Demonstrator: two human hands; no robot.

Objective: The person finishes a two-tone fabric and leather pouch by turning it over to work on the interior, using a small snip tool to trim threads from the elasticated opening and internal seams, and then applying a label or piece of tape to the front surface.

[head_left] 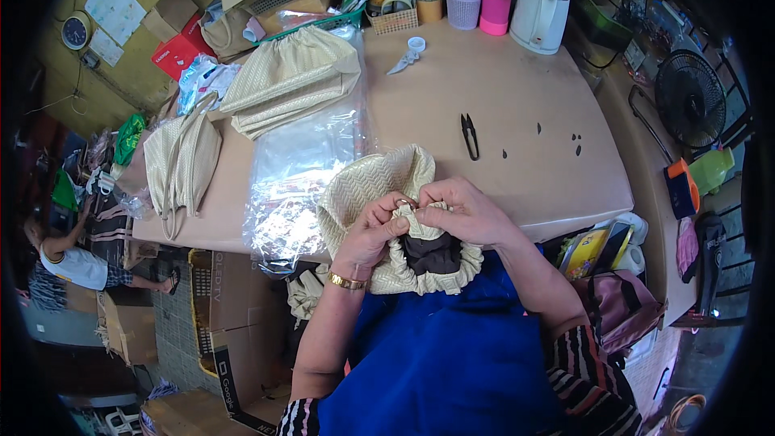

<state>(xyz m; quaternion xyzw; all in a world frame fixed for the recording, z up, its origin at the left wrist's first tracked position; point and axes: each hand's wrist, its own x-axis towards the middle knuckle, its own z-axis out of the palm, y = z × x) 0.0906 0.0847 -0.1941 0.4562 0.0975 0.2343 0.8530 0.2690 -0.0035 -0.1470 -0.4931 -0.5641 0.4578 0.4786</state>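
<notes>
Tabletop (517, 105) evenly, fairly brightly lit. Hard white glare on clear plastic wrap (284, 230). Cream bag (363, 182) clear, weave legible. Far left dimmer. Fisheye bows table edges; black vignette, bluish fringe at rim.

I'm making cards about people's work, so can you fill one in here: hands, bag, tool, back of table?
Left hand: pinching the gathered edge of a cream chevron-textured bag
Right hand: pinching that edge too, close beside the left
Bag: dark brown cloth shows within the gathered edge
Tool: small black pointed snips, lying on the brown-covered table
Back of table: white electric kettle, pink bottle with teal lid
</notes>
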